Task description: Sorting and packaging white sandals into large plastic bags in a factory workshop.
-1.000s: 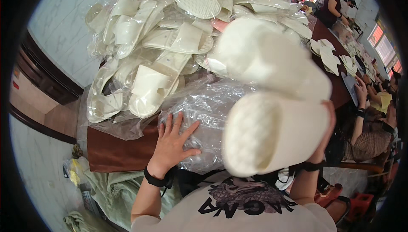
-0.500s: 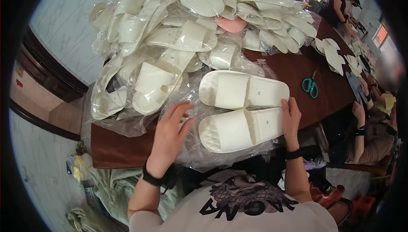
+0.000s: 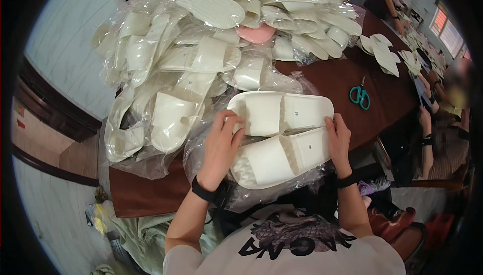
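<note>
A pair of white slide slippers lies side by side before me, the far slipper and the near slipper, toes to the left. Each has a broad strap and a small printed mark on its insole. My right hand is closed on their heel ends, thumb on top and fingers partly hidden beneath. At the toe ends, my left hand has its fingers bent against the edge of the far slipper, thumb between the two toes. Crumpled clear plastic spreads under and around the pair.
A large heap of white slippers in clear bags covers the table's left and back, with a pink slipper among them. Teal-handled scissors lie right on the brown tabletop. Loose white slipper parts sit farther off; other people work along the right.
My left hand has moved right and onto the toe ends of the slippers. The right hand keeps its hold at the heels. The whole view has shifted slightly.
</note>
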Demonstrator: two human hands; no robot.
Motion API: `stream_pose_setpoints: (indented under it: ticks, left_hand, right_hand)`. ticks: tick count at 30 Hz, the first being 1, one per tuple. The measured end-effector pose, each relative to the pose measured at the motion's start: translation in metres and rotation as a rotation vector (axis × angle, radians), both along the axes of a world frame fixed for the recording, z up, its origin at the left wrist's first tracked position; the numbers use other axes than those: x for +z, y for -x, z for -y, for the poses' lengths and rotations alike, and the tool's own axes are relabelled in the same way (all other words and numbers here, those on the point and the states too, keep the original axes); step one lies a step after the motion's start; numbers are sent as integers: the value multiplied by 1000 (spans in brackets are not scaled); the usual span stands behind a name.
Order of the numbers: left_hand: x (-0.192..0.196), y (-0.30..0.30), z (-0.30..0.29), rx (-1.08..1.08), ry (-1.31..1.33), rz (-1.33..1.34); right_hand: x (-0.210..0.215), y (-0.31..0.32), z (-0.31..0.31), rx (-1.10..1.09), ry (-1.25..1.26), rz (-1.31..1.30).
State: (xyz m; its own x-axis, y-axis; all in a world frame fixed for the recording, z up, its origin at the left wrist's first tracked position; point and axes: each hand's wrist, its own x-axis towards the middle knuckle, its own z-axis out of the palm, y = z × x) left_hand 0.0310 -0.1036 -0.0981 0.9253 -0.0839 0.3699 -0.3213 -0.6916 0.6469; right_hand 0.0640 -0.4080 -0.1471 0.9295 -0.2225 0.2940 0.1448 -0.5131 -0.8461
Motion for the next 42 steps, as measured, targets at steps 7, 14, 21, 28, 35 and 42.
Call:
stream_pose_setpoints:
  ticks: [7,14,21,28,35,42]
  left_hand:
    - [36,27,48,-376,-140,242]
    - [21,27,69,-154,-272,162]
    - [39,-5,56,-329,-369,201]
    - [53,-47,58,-611,-636,154]
    - [58,-74,82,-912,-871,274]
    - [46,-91,84,-967,-1041,-15]
  right_hand:
    - [12,-3,-7,-72,160,22]
    - [25,-28,49,-138,376,306]
    - [2,-67,127,-273,785,103]
    - [7,-59,121,-261,886,47]
    - [1,-52,135,-190,792,108]
    - [42,-13,124,222,-343,-157]
